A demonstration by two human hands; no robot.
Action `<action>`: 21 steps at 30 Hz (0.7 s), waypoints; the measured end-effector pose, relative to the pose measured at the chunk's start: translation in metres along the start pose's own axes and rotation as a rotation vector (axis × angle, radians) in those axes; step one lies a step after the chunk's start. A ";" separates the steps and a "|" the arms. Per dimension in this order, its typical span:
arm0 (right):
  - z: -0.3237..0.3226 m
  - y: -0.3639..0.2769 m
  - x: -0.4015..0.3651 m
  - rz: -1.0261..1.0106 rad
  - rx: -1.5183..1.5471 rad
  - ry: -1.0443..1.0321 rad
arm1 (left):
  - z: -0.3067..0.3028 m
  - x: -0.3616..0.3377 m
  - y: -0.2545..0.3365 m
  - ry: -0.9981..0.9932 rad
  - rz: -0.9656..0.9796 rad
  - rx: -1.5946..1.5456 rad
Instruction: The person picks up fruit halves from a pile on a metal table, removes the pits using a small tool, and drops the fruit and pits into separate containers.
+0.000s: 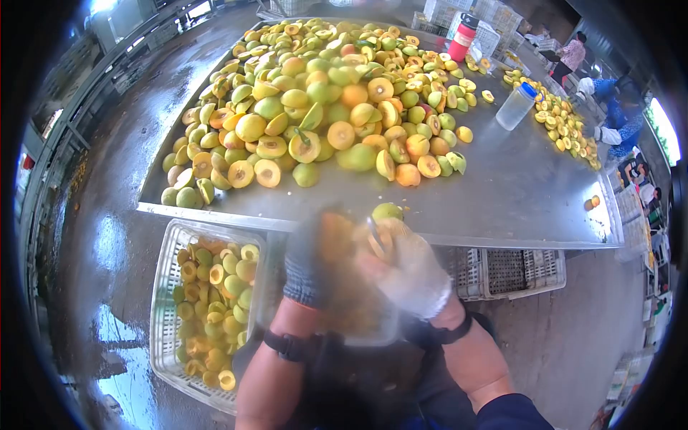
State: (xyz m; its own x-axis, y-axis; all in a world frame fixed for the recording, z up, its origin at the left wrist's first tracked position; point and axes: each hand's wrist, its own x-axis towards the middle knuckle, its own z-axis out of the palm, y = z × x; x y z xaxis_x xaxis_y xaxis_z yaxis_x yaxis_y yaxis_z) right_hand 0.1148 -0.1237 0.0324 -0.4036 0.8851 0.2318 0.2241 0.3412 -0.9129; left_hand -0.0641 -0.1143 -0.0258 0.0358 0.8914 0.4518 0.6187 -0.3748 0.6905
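Observation:
My left hand [304, 254], in a dark grey glove and blurred by motion, is closed around an orange-yellow peach half [337, 235]. Close beside it, my right hand [412, 269] wears a white glove and grips a small pitting tool with a curved metal blade [380, 240]. A green peach piece [388, 211] shows just past the right fingers at the table's front edge. Beyond both hands, a large heap of halved peaches [306, 145] covers much of the metal table [494, 193]; many show a stone or a hollow.
A white crate [163, 315] of hollowed halves stands at lower left, and another blurred container [373, 333] sits below my hands. Dark and white crates [505, 272] are under the table. A blue-capped bottle [516, 107] and a red bottle [463, 37] stand on top. People [623, 118] work at right.

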 end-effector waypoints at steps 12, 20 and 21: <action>0.025 0.008 -0.004 -0.114 -0.254 0.107 | 0.005 0.008 -0.010 0.108 -0.058 -0.446; 0.038 0.003 -0.002 -0.090 -0.476 0.207 | 0.014 0.007 -0.005 0.080 -0.184 -0.551; 0.040 0.004 -0.002 -0.088 -0.478 0.215 | 0.015 0.006 -0.004 0.087 -0.205 -0.554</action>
State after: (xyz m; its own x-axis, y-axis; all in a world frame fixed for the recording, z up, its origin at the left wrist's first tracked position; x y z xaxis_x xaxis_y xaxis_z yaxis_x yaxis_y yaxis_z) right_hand 0.0815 -0.1369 0.0145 -0.2590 0.8744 0.4102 0.5973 0.4788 -0.6434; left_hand -0.0545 -0.1033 -0.0345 -0.1203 0.9441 0.3069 0.1037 -0.2955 0.9497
